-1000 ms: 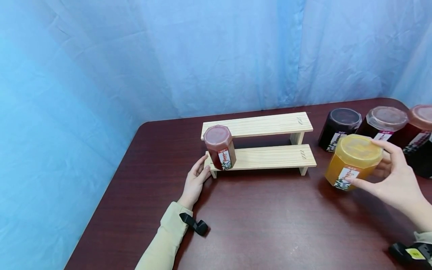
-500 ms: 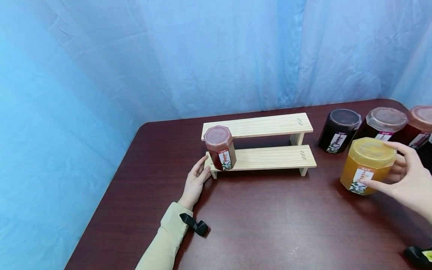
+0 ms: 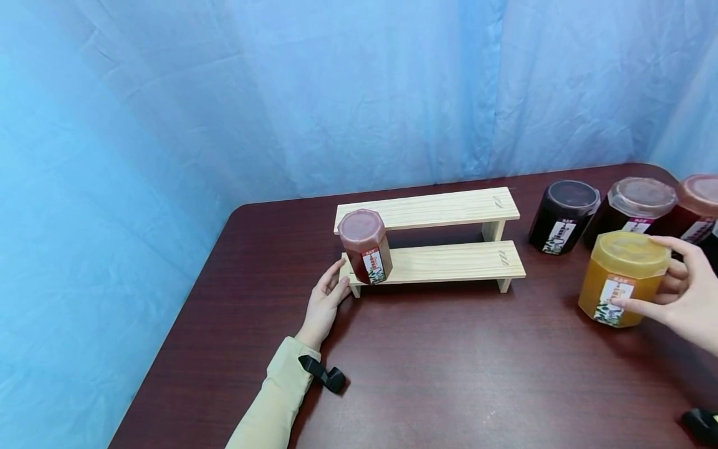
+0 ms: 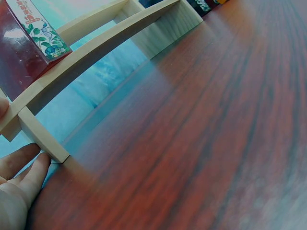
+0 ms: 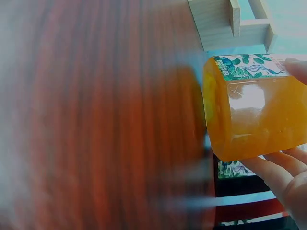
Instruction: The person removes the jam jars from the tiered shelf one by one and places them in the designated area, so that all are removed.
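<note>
My right hand (image 3: pixel 692 293) grips a faceted jar of yellow-orange contents (image 3: pixel 611 299), with a translucent yellow lid and a white label. Its thumb lies over the label, the other fingers behind; the jar's base is close to the tabletop. In the right wrist view the jar (image 5: pixel 259 115) fills the right side between thumb and fingers. My left hand (image 3: pixel 322 308) touches the left end of a two-step wooden display shelf (image 3: pixel 443 263). In the left wrist view, fingers (image 4: pixel 36 172) lie against its leg. A dark red jar (image 3: pixel 367 246) stands upright on the lower step's left end.
At the back right stand a black jar (image 3: pixel 563 215), a dark jar with a pale lid (image 3: pixel 639 202) and a red jar (image 3: pixel 701 202), with another dark one partly hidden. Behind the brown table (image 3: pixel 449 374) hangs a blue curtain (image 3: pixel 359 93).
My right hand has moved right and slightly toward me with the yellow jar, away from the shelf, and lowered it. My left hand, the shelf and the red jar stay put.
</note>
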Motion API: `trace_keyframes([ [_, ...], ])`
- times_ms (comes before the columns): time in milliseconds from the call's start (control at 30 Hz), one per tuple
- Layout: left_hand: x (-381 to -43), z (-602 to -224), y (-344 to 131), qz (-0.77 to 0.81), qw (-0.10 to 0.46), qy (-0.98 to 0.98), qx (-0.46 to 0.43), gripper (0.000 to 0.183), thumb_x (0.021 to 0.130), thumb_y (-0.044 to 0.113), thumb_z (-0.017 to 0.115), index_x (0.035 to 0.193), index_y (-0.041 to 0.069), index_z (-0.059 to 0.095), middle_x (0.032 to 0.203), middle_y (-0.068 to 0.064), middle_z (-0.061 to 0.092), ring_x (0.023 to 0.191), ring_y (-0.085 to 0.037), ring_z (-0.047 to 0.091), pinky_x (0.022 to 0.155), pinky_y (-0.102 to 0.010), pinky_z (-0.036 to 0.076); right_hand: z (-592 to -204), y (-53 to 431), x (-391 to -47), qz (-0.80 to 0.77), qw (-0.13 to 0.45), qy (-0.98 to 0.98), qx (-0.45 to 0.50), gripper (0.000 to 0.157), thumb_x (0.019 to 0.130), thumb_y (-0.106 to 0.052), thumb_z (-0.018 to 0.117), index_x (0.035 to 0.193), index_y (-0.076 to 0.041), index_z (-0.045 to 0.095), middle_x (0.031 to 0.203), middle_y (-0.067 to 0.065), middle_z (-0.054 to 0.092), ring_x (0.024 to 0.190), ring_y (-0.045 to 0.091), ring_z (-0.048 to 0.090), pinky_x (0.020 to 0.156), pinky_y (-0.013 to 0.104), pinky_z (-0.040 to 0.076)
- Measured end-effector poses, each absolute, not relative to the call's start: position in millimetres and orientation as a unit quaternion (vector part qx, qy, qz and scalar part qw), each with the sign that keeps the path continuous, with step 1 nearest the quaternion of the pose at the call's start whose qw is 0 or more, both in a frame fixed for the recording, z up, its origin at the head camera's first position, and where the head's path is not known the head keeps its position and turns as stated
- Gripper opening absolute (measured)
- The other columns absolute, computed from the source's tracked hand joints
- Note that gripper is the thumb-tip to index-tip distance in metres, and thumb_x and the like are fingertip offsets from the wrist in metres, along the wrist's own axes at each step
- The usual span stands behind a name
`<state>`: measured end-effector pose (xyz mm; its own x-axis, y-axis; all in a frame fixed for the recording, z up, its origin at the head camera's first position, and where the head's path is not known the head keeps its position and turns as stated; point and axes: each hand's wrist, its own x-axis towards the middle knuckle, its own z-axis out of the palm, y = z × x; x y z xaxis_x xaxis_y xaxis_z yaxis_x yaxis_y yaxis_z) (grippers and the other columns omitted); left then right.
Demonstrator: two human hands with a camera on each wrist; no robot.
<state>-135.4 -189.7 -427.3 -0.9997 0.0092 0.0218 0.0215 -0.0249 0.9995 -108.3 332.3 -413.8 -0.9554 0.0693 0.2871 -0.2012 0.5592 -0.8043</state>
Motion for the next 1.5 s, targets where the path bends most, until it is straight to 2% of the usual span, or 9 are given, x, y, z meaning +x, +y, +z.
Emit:
trace_keyframes([
  [167, -135, -427, -190, -0.716, 0.005, -0.698, -0.012, 0.048, 0.098, 0.009, 0.050, 0.144, 0.005, 0.038, 0.144, -0.019, 0.041, 0.115, -0.009, 0.050, 0.096, -0.027, 0.046, -413, 339, -111, 0.485, 0.149, -0.861, 0.037, 0.106, 0.067, 0.015, 0.076, 0.147, -0.026, 0.021, 0.101, -0.032, 0.043, 0.079, -0.025, 0.046, 0.056, 0.001, 0.042],
  [433, -136, -427, -189, -0.714, 0.005, -0.700, -0.013, 0.048, 0.098, 0.009, 0.050, 0.144, 0.005, 0.037, 0.148, -0.016, 0.037, 0.126, -0.019, 0.043, 0.101, -0.035, 0.044, -432, 362, -125, 0.519, 0.184, -0.833, 0.057, 0.113, 0.057, 0.027, 0.074, 0.146, -0.020, 0.025, 0.105, -0.028, 0.050, 0.085, -0.021, 0.051, 0.059, 0.001, 0.043],
  [700, -135, -427, -189, -0.711, 0.006, -0.703, -0.011, 0.048, 0.098, 0.010, 0.050, 0.144, 0.006, 0.038, 0.146, -0.017, 0.040, 0.120, -0.013, 0.048, 0.099, -0.033, 0.045, -425, 360, -121, 0.554, 0.202, -0.803, 0.090, 0.118, 0.045, 0.039, 0.068, 0.144, -0.013, 0.031, 0.113, -0.020, 0.050, 0.090, -0.016, 0.053, 0.063, 0.001, 0.044],
  [800, -135, -426, -189, -0.716, 0.005, -0.698, -0.009, 0.048, 0.098, 0.009, 0.050, 0.144, 0.006, 0.038, 0.145, -0.019, 0.041, 0.117, -0.011, 0.050, 0.098, -0.031, 0.046, -429, 366, -123, 0.536, 0.210, -0.812, 0.094, 0.120, 0.042, 0.040, 0.067, 0.145, -0.012, 0.031, 0.114, -0.020, 0.050, 0.091, -0.016, 0.052, 0.062, 0.001, 0.044],
  [933, -136, -427, -189, -0.718, 0.005, -0.696, -0.011, 0.048, 0.098, 0.009, 0.050, 0.144, 0.005, 0.038, 0.144, -0.020, 0.042, 0.115, -0.010, 0.052, 0.097, -0.029, 0.046, -437, 378, -129, 0.485, 0.228, -0.839, 0.089, 0.118, 0.044, 0.035, 0.073, 0.145, -0.011, 0.034, 0.119, -0.023, 0.046, 0.094, -0.018, 0.049, 0.061, 0.000, 0.042],
  [1100, -136, -427, -190, -0.713, 0.006, -0.701, -0.012, 0.048, 0.098, 0.010, 0.050, 0.144, 0.006, 0.037, 0.148, -0.016, 0.037, 0.126, -0.018, 0.045, 0.100, -0.033, 0.044, -446, 393, -135, 0.455, 0.238, -0.854, 0.084, 0.108, 0.051, 0.023, 0.080, 0.144, -0.010, 0.038, 0.128, -0.023, 0.041, 0.093, -0.016, 0.047, 0.059, -0.001, 0.040],
  [1233, -136, -426, -189, -0.715, 0.005, -0.699, -0.016, 0.049, 0.098, 0.010, 0.050, 0.144, 0.005, 0.037, 0.150, -0.014, 0.035, 0.132, -0.024, 0.039, 0.102, -0.036, 0.043, -456, 407, -141, 0.437, 0.235, -0.864, 0.080, 0.104, 0.056, 0.022, 0.078, 0.145, -0.013, 0.038, 0.132, -0.022, 0.039, 0.090, -0.019, 0.043, 0.061, -0.002, 0.038],
  [1367, -135, -426, -189, -0.718, 0.005, -0.696, -0.016, 0.049, 0.098, 0.010, 0.050, 0.145, 0.004, 0.037, 0.150, -0.015, 0.034, 0.132, -0.025, 0.038, 0.101, -0.036, 0.043, -463, 418, -144, 0.412, 0.229, -0.879, 0.070, 0.098, 0.064, 0.017, 0.076, 0.147, -0.018, 0.037, 0.131, -0.026, 0.036, 0.090, -0.022, 0.039, 0.062, -0.004, 0.034],
  [1500, -135, -426, -189, -0.716, 0.004, -0.698, -0.015, 0.049, 0.098, 0.010, 0.050, 0.145, 0.004, 0.037, 0.151, -0.015, 0.034, 0.133, -0.025, 0.038, 0.101, -0.036, 0.043, -464, 426, -147, 0.419, 0.226, -0.877, 0.072, 0.097, 0.064, 0.018, 0.075, 0.146, -0.019, 0.038, 0.128, -0.027, 0.039, 0.089, -0.023, 0.039, 0.064, -0.004, 0.033],
])
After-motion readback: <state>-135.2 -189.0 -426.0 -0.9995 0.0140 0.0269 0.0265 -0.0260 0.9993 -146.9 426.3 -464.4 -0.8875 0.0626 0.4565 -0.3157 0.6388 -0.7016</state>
